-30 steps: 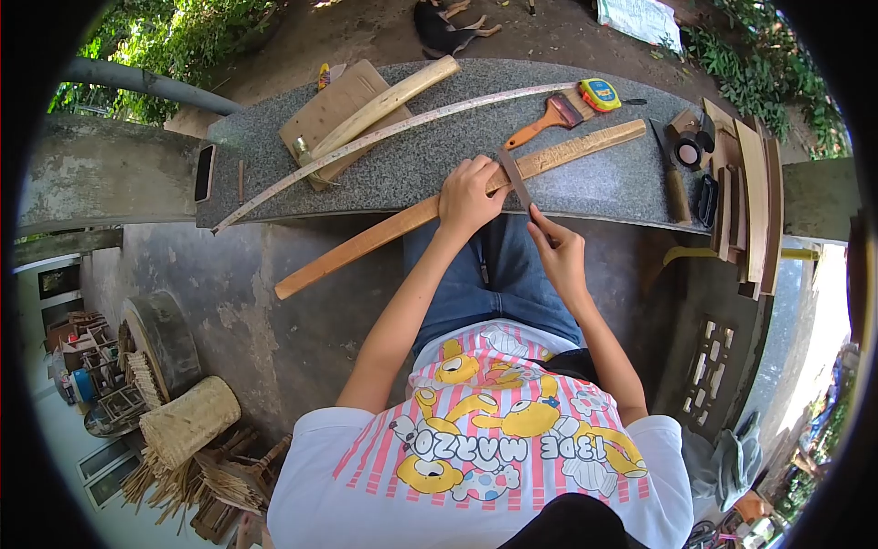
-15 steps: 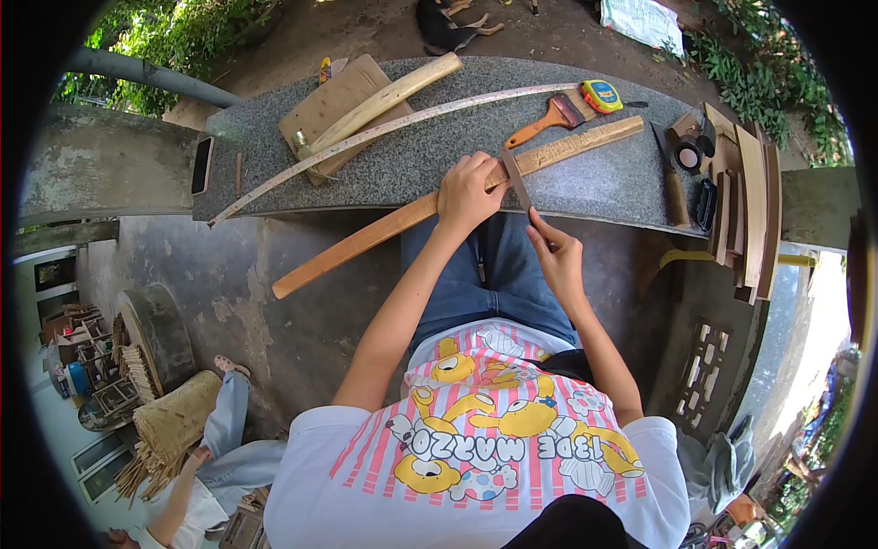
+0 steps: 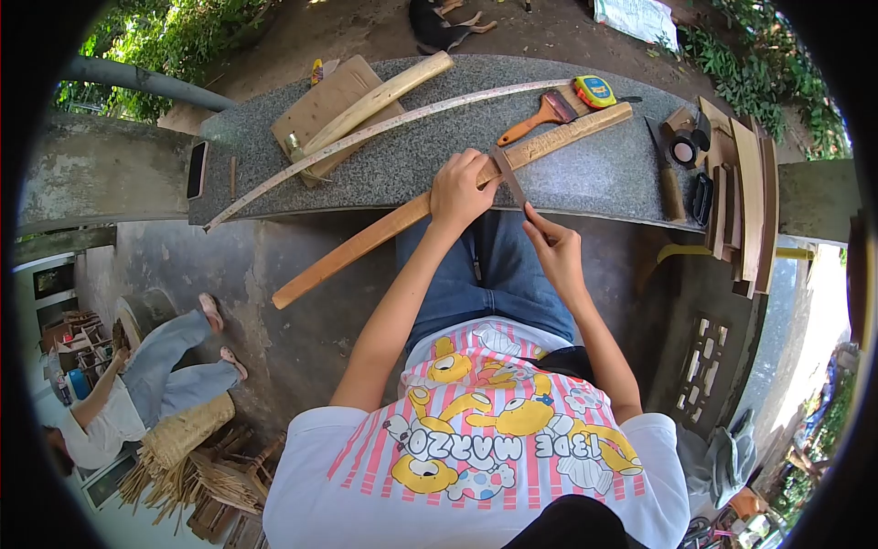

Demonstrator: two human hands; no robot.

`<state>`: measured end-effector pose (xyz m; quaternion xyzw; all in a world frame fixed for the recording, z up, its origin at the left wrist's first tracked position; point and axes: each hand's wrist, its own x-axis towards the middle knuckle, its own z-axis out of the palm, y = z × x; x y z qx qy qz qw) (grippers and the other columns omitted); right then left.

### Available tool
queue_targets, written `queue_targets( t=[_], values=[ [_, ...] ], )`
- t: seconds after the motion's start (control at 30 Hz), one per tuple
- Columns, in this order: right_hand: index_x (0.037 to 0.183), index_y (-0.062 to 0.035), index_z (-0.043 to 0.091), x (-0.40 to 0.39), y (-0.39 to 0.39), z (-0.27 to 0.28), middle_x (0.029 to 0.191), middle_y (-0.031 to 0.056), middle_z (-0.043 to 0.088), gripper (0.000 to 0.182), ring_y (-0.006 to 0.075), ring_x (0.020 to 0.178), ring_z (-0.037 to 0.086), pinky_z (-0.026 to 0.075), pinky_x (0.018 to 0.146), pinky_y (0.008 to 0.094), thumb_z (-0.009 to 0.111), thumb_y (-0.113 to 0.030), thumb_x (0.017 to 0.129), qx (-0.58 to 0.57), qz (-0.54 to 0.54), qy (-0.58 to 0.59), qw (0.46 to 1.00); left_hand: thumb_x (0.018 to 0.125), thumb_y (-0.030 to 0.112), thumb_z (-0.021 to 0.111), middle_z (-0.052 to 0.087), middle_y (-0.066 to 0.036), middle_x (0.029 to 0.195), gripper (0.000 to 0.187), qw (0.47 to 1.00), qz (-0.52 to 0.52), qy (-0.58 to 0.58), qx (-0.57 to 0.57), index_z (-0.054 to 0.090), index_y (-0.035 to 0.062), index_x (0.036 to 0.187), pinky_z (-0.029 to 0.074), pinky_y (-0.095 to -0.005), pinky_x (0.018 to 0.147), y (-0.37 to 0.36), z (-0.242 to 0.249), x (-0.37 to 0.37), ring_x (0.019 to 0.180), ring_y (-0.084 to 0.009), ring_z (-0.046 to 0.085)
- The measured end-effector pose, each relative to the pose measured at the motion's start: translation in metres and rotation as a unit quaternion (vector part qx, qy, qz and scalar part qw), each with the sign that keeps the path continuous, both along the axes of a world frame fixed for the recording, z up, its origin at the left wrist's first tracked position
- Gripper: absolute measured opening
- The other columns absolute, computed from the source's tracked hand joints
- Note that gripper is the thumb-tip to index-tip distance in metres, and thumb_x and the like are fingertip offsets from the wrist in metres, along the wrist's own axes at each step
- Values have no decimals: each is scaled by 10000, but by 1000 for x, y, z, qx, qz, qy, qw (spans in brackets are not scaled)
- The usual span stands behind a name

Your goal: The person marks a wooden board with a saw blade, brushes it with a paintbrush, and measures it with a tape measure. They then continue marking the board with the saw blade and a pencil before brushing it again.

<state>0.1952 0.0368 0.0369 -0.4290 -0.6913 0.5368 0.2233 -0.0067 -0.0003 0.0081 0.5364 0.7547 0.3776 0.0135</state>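
Note:
A long wooden bar (image 3: 366, 247) lies slanted across the near edge of the stone tabletop, its lower left end jutting out past the edge. My left hand (image 3: 462, 194) is closed around the bar near its middle. In my right hand (image 3: 556, 254) is the lower end of a narrow flat file (image 3: 510, 178), pinched between the fingers. The file crosses over the bar just right of my left hand and appears to touch its upper face. Beyond the bar lie an orange-handled paintbrush (image 3: 529, 122) and a yellow tape measure (image 3: 593, 91) with its tape (image 3: 384, 122) pulled far out leftward.
On the granite tabletop (image 3: 247, 137) are a brown board (image 3: 302, 119) with a pale round stick (image 3: 384, 99), a phone (image 3: 198, 169) and a wooden-handled tool (image 3: 673, 194). Wood strips (image 3: 748, 210) stack at right. Another person (image 3: 165, 366) is at lower left; a dog (image 3: 444, 26) lies beyond.
The file has shifted slightly up and left along with the whole view; both hands keep their grips. The other person at lower left has moved farther up the frame.

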Motion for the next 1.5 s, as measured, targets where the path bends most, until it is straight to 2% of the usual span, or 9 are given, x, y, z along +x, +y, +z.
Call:
queue_targets(
  t=[0.4, 0.47, 0.5, 0.63, 0.7, 0.93, 1.1, 1.4, 1.5],
  values=[
    [1248, -70, 688, -13, 11, -2, 1066, 158, 753, 323, 35, 767, 506, 505, 722, 278, 704, -137, 932, 18, 19, -17, 1000, 757, 199, 797, 638, -71, 951, 284, 1000, -4, 10, -4, 689, 37, 963, 524, -421, 783, -1, 7, 1, 888, -297, 628],
    [1247, -69, 691, 4, -1, 2, 964, 100, 773, 318, 26, 755, 482, 488, 677, 263, 703, -140, 937, -37, 0, -55, 998, 752, 189, 795, 645, -73, 961, 294, 1000, 4, -1, -5, 690, 30, 976, 529, -415, 789, -1, 5, 1, 899, -296, 632],
    [1286, -100, 681, 9, -6, -4, 678, -97, 454, 325, 6, 598, 333, 264, 492, 220, 687, -136, 963, -21, -4, -16, 1000, 752, 189, 795, 645, -73, 961, 294, 1000, 6, -1, -4, 690, 30, 976, 529, -415, 789, -1, 4, 1, 899, -296, 632],
    [1287, -96, 677, 8, -4, -12, 693, -94, 478, 332, 7, 606, 343, 274, 500, 221, 694, -140, 959, -9, -2, 8, 1000, 753, 180, 790, 651, -76, 968, 302, 1000, -6, 3, 2, 691, 25, 992, 531, -412, 795, 0, 1, -2, 902, -299, 636],
    [1256, -91, 690, 5, 5, -19, 788, 14, 706, 319, 25, 708, 430, 418, 575, 253, 703, -143, 941, 20, 8, -4, 1000, 754, 182, 790, 651, -76, 967, 303, 1000, 3, 2, 9, 691, 26, 994, 531, -412, 795, 2, 1, -5, 900, -299, 636],
    [1255, -108, 694, 4, 7, -7, 686, 8, 643, 318, 30, 657, 386, 368, 528, 256, 705, -150, 940, -15, 19, -44, 999, 755, 191, 795, 647, -72, 967, 312, 1000, 9, 8, -1, 692, 34, 1003, 528, -414, 795, 0, 3, -6, 903, -297, 635],
    [1254, -89, 689, 11, -17, -1, 606, 88, 444, 319, 36, 629, 348, 340, 511, 261, 701, -147, 941, 38, -9, -26, 999, 751, 194, 796, 644, -65, 971, 320, 1000, 10, 13, 0, 691, 31, 1006, 526, -415, 793, 1, -1, -7, 911, -292, 632],
    [1261, -72, 680, -17, 3, -7, 666, 143, 611, 323, 29, 683, 390, 422, 562, 262, 695, -138, 945, 66, 5, -8, 998, 750, 206, 803, 646, -70, 975, 334, 1000, -3, 9, -14, 692, 24, 1007, 522, -418, 793, 0, 2, -8, 911, -285, 631],
    [1268, -71, 673, 5, -13, 3, 788, -27, 704, 330, 32, 689, 390, 421, 571, 259, 693, -146, 947, 6, -5, -28, 1000, 752, 209, 803, 645, -71, 976, 325, 1000, 4, 12, -5, 693, 28, 998, 523, -418, 786, -1, 1, -9, 909, -286, 631]
  ],
)
